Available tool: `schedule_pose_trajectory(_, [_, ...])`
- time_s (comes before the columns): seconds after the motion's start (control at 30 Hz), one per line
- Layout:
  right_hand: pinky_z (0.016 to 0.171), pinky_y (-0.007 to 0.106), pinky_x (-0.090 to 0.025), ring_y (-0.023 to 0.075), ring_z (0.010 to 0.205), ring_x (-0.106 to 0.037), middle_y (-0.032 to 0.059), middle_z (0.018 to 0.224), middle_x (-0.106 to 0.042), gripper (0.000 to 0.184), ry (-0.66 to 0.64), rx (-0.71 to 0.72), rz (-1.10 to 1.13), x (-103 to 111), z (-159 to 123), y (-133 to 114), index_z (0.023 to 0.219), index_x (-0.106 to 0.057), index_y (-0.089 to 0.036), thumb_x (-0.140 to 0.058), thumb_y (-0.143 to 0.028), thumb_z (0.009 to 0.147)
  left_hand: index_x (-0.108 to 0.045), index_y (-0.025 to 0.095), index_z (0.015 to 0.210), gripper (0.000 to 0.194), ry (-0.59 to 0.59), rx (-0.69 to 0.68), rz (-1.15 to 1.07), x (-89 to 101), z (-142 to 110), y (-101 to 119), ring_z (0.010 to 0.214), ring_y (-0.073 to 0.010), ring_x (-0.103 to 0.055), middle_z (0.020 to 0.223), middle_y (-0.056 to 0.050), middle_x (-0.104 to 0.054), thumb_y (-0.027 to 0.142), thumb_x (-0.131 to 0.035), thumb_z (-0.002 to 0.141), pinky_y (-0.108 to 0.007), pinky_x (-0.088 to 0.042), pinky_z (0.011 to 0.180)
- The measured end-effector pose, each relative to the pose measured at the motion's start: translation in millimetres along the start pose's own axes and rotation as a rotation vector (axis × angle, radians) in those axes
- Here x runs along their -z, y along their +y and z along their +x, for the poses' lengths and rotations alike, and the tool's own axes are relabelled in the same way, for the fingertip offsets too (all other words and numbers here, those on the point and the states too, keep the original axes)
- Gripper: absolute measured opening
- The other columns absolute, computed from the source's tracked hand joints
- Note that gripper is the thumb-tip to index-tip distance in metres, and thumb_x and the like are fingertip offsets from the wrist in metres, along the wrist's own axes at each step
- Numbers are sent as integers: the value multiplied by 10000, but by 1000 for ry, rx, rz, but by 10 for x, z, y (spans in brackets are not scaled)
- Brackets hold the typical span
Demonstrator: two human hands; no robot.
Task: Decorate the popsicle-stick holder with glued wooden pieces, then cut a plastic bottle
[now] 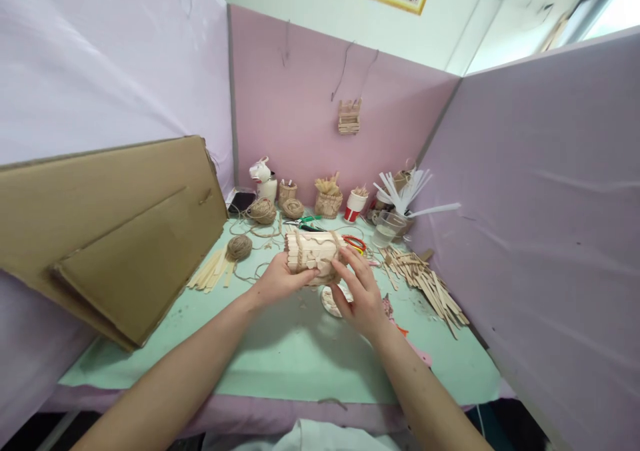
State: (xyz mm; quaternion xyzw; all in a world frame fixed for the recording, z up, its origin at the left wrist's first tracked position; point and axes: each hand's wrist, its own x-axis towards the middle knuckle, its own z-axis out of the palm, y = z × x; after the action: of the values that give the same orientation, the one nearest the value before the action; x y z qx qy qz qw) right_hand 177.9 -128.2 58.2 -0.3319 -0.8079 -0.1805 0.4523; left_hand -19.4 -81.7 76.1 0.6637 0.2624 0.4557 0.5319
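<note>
Pretty much over the tabletop (295,368), left end's gripped by the left hand (283,279), right end's held by the right hand (361,298): one stick-clad cylinder (311,246), sideways. Probably light, stiff; best gripped clear of the fragile-looking trim (316,262).

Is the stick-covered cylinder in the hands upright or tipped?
Tipped: the stick-covered cylinder lies sideways between left hand and right hand, its slats running horizontally.
</note>
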Motion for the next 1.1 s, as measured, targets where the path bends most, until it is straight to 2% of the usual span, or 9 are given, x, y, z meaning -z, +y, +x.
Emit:
schedule_pose_trajectory(0.2, [1042,549,-445,314,1357,-412,182,1434,-435,592,0,-18,-10,24,-16,-6,1415,-414,-221,-564,-106,854,-695,148,1135,490,20,100,-154,-30,4,1,1116,-294,-648,1157,-109,-711,346,-780,695,-409,-516,974])
schedule_pose_trajectory(0.47, [1038,530,-448,313,1343,-423,174,1423,-432,540,14,-36,-29,49,-30,-27,1374,-456,-224,-567,-124,856,-719,149,1055,455,41,159,-267,-73,-1,26,1010,-270,-693,1053,-94,-748,318,-816,644,-377,-552,898])
schedule_pose_trajectory(0.6, [1011,520,-463,303,1310,-453,164,1386,-452,539,76,-97,-21,192,-27,-98,1375,-441,-236,-566,-142,859,-711,150,1038,467,92,198,-343,-62,17,13,946,-257,-711,1023,-92,-754,297,-834,612,-367,-568,850])
schedule_pose_trajectory(0.67, [1000,505,-459,288,1250,-500,152,1318,-506,469,132,-148,-60,313,-46,-105,1315,-485,-228,-565,-151,859,-706,144,1016,464,126,212,-363,-49,32,8,909,-253,-718,987,-94,-760,295,-840,599,-363,-575,821])
schedule_pose_trajectory(0.73, [974,474,-459,268,1163,-548,133,1215,-570,341,122,-237,-122,463,-94,-65,1211,-540,-212,-555,-181,872,-704,138,988,456,151,235,-372,-37,49,11,869,-252,-723,947,-95,-763,298,-845,585,-363,-585,783])
schedule_pose_trajectory(0.8, [910,424,-473,250,1059,-584,113,1095,-617,203,-38,-399,-176,636,-174,15,1087,-577,-197,-527,-234,894,-701,139,971,458,187,254,-376,-30,66,21,844,-253,-725,923,-91,-764,297,-850,568,-366,-591,756])
schedule_pose_trajectory(0.93, [803,356,-456,241,934,-603,92,977,-637,177,-621,-744,-239,985,-381,175,955,-604,-189,-497,-315,891,-690,140,947,474,287,243,-371,-27,103,36,809,-255,-724,916,-85,-761,297,-860,533,-370,-600,714])
schedule_pose_trajectory(1.0, [807,338,-433,247,958,-591,99,1004,-632,211,-832,-800,-234,1102,-473,206,960,-610,-186,-523,-355,867,-682,141,959,495,331,243,-363,-26,122,30,811,-259,-723,933,-86,-758,298,-861,524,-371,-603,700])
schedule_pose_trajectory(1.1, [760,297,-406,234,929,-576,90,982,-624,228,-1012,-828,-199,1139,-577,218,908,-598,-186,-607,-384,795,-670,144,974,520,378,255,-352,-25,143,11,840,-271,-722,952,-88,-754,297,-862,515,-380,-606,704])
